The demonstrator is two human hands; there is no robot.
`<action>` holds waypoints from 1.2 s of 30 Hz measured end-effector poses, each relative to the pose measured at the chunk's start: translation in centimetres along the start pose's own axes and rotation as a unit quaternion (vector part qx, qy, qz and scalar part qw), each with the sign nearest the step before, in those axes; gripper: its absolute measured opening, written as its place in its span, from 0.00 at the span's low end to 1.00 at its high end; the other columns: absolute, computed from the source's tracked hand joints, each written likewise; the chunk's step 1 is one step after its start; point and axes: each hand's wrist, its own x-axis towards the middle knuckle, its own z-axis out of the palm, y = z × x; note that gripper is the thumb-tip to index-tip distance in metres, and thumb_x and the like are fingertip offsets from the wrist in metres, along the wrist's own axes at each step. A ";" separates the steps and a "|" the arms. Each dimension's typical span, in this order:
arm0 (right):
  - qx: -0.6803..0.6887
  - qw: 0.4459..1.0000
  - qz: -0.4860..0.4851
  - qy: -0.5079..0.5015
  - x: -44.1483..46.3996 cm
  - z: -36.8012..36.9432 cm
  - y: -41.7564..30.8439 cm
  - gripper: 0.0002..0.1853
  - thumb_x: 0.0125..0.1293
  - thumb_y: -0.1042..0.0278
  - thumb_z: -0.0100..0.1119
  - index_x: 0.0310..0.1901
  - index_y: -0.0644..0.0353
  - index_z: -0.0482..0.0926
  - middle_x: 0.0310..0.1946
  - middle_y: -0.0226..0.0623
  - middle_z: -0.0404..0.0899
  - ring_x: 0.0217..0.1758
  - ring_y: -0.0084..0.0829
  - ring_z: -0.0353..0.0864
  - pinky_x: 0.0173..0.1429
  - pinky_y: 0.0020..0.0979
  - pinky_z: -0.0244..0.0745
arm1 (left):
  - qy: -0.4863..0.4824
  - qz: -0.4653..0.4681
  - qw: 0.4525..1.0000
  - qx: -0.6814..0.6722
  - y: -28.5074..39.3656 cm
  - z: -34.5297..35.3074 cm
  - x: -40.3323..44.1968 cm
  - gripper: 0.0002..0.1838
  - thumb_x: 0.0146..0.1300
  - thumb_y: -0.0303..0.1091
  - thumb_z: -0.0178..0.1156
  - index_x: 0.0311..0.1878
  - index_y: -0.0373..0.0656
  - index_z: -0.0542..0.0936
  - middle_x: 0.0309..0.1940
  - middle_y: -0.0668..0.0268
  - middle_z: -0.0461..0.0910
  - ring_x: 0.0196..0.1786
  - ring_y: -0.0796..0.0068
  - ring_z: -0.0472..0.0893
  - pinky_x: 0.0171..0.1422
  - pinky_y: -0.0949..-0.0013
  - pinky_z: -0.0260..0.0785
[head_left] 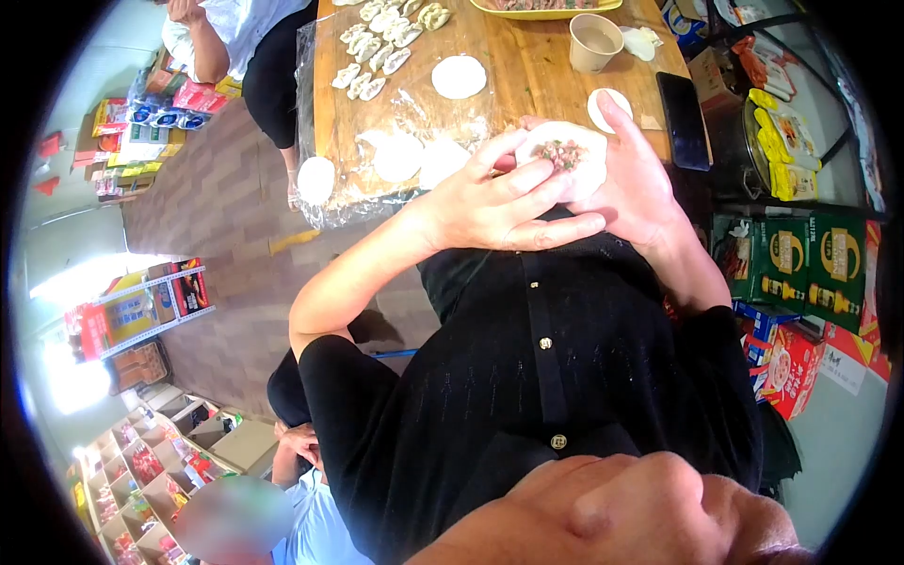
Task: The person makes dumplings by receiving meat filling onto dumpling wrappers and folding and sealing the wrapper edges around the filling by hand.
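Note:
In the head view, a round white dumpling wrapper [590, 175] with minced meat and green bits, the filling [559, 153], is held between my hands above the table's near edge. My right hand [642, 193] cradles it from the right, thumb stretched upward. From the left, my left hand [508, 196] grips its edge; one fingertip touches the filling and the lower fingers reach across towards my right palm. Flat wrappers [459, 76] lie on the table, another wrapper [609, 110] just beyond my right thumb. Folded dumplings [381, 42] stand in rows at the far left.
The wooden table [527, 71] carries plastic film [330, 202], a paper cup [595, 43], a black phone [684, 121] and a yellow tray of filling [546, 8]. Boxes [786, 259] are stacked at the right. One person [235, 38] sits at upper left; another [315, 518] is at lower left.

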 end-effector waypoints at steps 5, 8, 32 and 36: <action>-0.022 1.000 -0.004 0.018 0.2 0.4 0.4 0.38 0.76 0.36 0.33 0.66 0.68 0.66 0.56 0.47 0.78 0.56 0.37 0.79 0.64 0.39 0.73 | 0.061 -0.059 0.994 -0.070 1.3 0.4 1.0 0.22 0.51 0.37 0.67 0.52 0.68 0.82 0.48 0.72 0.79 0.48 0.72 0.77 0.60 0.54 0.66; -0.062 0.998 -0.025 -0.018 0.2 -0.4 0.5 0.37 0.76 0.38 0.32 0.66 0.67 0.65 0.58 0.45 0.76 0.59 0.36 0.77 0.67 0.38 0.70 | 0.073 -0.105 0.989 -0.077 1.7 0.6 1.3 0.22 0.52 0.36 0.67 0.53 0.65 0.81 0.43 0.74 0.78 0.45 0.73 0.76 0.59 0.55 0.66; -0.342 0.924 -0.159 -0.060 -0.4 -2.7 1.2 0.31 0.76 0.62 0.45 0.73 0.70 0.53 0.64 0.43 0.69 0.71 0.32 0.65 0.75 0.33 0.54 | 0.153 -0.517 0.805 -0.247 3.6 3.2 3.0 0.38 0.51 0.19 0.67 0.69 0.38 0.67 0.36 0.65 0.80 0.40 0.68 0.77 0.53 0.62 0.65; -0.391 0.900 -0.186 -0.051 -0.3 -3.1 1.0 0.28 0.77 0.60 0.43 0.71 0.71 0.58 0.66 0.43 0.69 0.70 0.34 0.66 0.75 0.35 0.54 | 0.162 -0.532 0.789 -0.261 3.7 3.7 3.0 0.39 0.52 0.19 0.68 0.69 0.38 0.67 0.37 0.65 0.80 0.43 0.68 0.76 0.54 0.63 0.65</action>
